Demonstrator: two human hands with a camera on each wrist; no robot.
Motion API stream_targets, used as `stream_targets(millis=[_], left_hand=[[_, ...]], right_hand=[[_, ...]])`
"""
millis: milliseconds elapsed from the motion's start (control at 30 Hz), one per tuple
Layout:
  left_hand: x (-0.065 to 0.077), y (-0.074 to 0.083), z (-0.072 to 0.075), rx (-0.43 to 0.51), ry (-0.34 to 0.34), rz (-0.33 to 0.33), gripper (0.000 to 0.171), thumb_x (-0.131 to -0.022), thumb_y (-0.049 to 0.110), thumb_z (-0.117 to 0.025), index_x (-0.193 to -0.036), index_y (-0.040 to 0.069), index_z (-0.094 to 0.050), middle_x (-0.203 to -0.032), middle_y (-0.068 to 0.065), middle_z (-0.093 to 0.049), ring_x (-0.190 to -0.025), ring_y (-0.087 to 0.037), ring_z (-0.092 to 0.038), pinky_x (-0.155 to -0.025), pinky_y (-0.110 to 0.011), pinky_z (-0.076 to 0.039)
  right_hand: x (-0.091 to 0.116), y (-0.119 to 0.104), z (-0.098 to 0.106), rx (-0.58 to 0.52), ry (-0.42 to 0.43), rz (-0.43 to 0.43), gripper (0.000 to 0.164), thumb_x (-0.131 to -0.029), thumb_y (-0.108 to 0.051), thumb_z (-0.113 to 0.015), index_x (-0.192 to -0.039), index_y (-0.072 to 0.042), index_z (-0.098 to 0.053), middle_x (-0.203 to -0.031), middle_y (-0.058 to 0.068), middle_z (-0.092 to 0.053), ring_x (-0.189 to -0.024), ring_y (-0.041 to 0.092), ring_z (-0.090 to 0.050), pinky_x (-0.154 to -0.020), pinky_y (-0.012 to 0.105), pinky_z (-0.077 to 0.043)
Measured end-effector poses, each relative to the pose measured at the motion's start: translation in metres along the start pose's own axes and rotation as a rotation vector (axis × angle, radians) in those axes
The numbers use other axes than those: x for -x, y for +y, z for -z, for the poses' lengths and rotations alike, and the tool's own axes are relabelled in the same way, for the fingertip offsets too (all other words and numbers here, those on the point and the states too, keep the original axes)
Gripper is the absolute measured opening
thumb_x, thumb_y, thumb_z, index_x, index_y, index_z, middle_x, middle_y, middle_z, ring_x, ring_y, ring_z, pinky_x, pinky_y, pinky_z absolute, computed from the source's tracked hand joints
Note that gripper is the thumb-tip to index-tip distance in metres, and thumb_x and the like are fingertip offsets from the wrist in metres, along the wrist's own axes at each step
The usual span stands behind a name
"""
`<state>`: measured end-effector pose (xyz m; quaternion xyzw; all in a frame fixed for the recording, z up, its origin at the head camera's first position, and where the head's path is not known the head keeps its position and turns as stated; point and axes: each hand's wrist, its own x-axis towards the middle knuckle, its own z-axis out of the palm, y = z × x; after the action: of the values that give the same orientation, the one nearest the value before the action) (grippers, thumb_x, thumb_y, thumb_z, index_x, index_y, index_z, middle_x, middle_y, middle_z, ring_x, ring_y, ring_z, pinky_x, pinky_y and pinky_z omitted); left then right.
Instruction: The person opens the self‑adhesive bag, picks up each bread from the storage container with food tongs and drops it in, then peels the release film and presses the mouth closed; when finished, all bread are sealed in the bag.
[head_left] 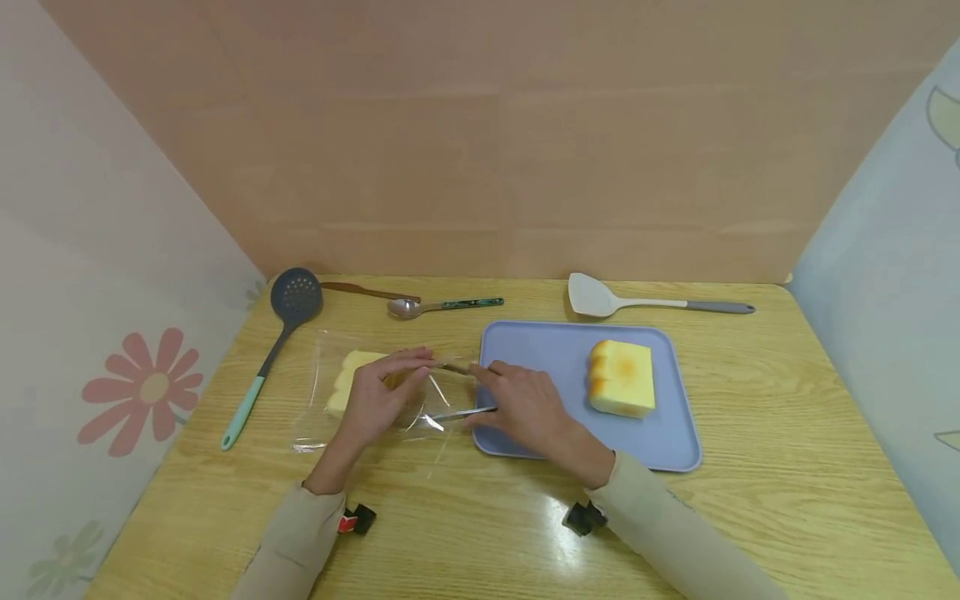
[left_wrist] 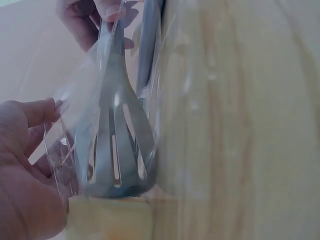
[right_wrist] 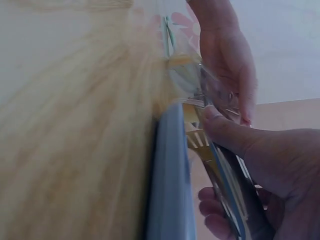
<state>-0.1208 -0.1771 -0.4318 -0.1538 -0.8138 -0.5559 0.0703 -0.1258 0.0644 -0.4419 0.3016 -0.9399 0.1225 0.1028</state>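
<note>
My right hand [head_left: 528, 410] grips a pair of metal tongs [left_wrist: 117, 100], their arms between thumb and fingers. In the left wrist view one slotted tong head reaches inside a clear plastic bag [head_left: 306, 427], right at the edge of a piece of bread [head_left: 347, 377] in the bag. The bag's mouth edge is pinched by my left hand [head_left: 373, 398], thumb and fingertips on the film. Beside my right hand lies a blue tray [head_left: 534, 348], whose right part bears a second piece of bread [head_left: 628, 377] with browned top.
Left of the bag lies a skimmer [head_left: 297, 297] with a mint handle. Along the back are a brown knife [head_left: 367, 291], a spoon [head_left: 408, 308] and a white turner [head_left: 592, 296]. A cardboard-coloured wall [head_left: 495, 183] closes off the back, with pale walls at both sides.
</note>
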Motion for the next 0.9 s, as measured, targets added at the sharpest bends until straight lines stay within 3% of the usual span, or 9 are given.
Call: stream_targets(millis=[167, 367, 500, 767, 900], left_hand=[[-0.001, -0.014, 0.003, 0.007, 0.001, 0.021, 0.015, -0.096, 0.003, -0.069, -0.108, -0.003, -0.077, -0.127, -0.018, -0.070, -0.129, -0.034, -0.060, -0.112, -0.050, -0.043], [-0.001, -0.032, 0.010, 0.074, -0.033, 0.029, 0.018, -0.098, 0.009, -0.069, -0.113, 0.004, -0.077, -0.130, -0.009, -0.070, -0.133, -0.026, -0.058, -0.116, -0.043, -0.041], [-0.001, -0.033, 0.012, 0.095, -0.049, 0.025, 0.019, -0.099, 0.012, -0.068, -0.115, 0.005, -0.077, -0.131, -0.007, -0.070, -0.134, -0.023, -0.057, -0.117, -0.038, -0.041], [-0.003, -0.033, 0.013, 0.117, -0.058, 0.026, 0.018, -0.099, 0.010, -0.068, -0.114, 0.007, -0.077, -0.130, -0.008, -0.070, -0.132, -0.023, -0.058, -0.118, -0.048, -0.038], [-0.005, -0.034, 0.013, 0.132, -0.058, 0.027, 0.019, -0.099, 0.010, -0.067, -0.115, 0.004, -0.076, -0.130, -0.010, -0.070, -0.133, -0.025, -0.058, -0.118, -0.046, -0.038]], right_hand=[[0.001, 0.001, 0.010, -0.001, -0.067, -0.024, 0.079, -0.071, -0.069, -0.081, -0.130, -0.017, -0.069, -0.093, -0.006, -0.067, -0.068, 0.013, -0.061, -0.047, 0.030, -0.044], [0.007, 0.003, 0.019, 0.008, -0.085, -0.011, 0.073, -0.075, -0.065, -0.081, -0.126, -0.013, -0.069, -0.091, -0.002, -0.066, -0.067, 0.015, -0.062, -0.047, 0.032, -0.045], [0.012, 0.003, 0.024, -0.001, -0.098, -0.029, 0.072, -0.077, -0.061, -0.082, -0.127, -0.012, -0.068, -0.094, 0.000, -0.067, -0.071, 0.017, -0.064, -0.049, 0.034, -0.048], [0.024, 0.013, 0.042, -0.002, -0.091, -0.058, 0.072, -0.081, -0.048, -0.085, -0.133, -0.004, -0.063, -0.118, 0.008, -0.069, -0.094, 0.026, -0.068, -0.075, 0.042, -0.059], [0.032, 0.019, 0.055, 0.027, -0.083, -0.068, 0.071, -0.082, -0.049, -0.084, -0.132, -0.004, -0.063, -0.118, 0.007, -0.070, -0.099, 0.026, -0.069, -0.073, 0.041, -0.059]])
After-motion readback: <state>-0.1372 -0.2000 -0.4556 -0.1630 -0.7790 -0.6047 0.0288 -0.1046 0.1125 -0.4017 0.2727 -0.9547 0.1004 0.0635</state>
